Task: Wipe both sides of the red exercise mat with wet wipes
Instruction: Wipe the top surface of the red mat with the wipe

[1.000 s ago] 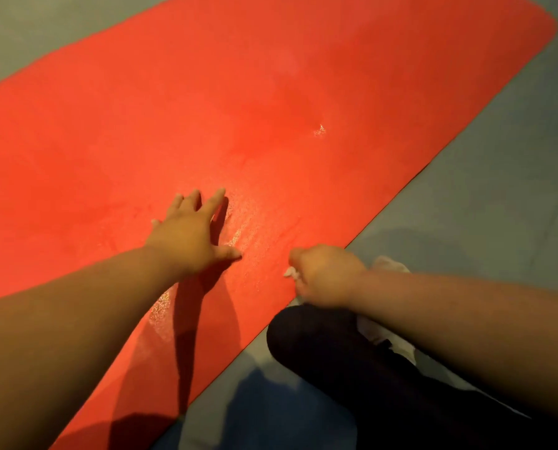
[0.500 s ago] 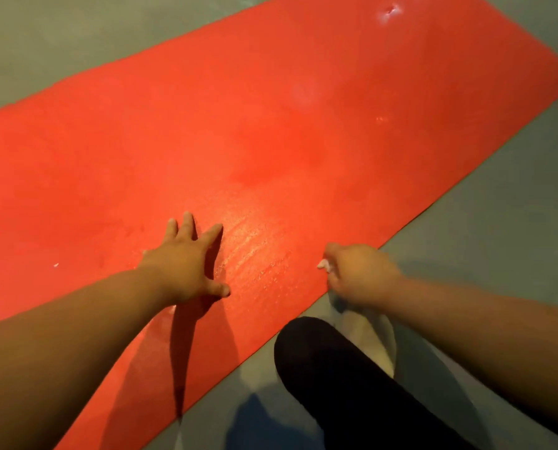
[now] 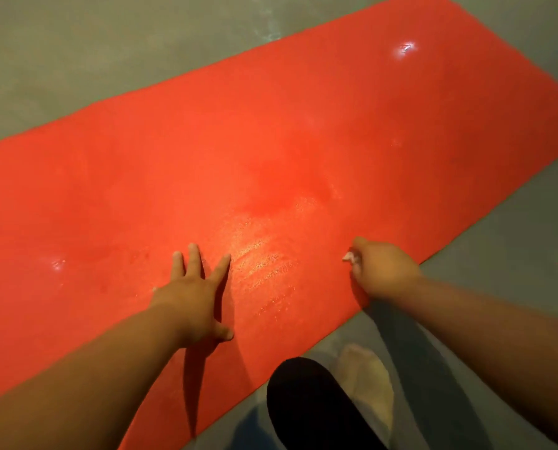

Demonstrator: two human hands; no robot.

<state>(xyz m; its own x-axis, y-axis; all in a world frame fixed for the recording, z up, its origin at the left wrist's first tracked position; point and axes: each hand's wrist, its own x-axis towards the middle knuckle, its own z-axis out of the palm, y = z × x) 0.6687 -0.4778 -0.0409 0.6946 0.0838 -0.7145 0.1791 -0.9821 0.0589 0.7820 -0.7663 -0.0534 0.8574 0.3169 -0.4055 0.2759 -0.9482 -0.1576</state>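
The red exercise mat lies flat on the grey floor and runs diagonally across the view. My left hand presses on it with fingers spread and straight. Near the mat's front edge my right hand is curled round a crumpled white wet wipe, of which only a small tip shows. A wet, shiny streaked patch lies between the two hands.
Grey floor surrounds the mat. My knee in black cloth and a pale foot or sock sit just off the mat's front edge. Two small white scuffs mark the mat, far right and near left.
The view has tilted so more of the mat's far end shows. My right hand with the wipe has slid rightward along the front edge. My left hand stays pressed on the mat.
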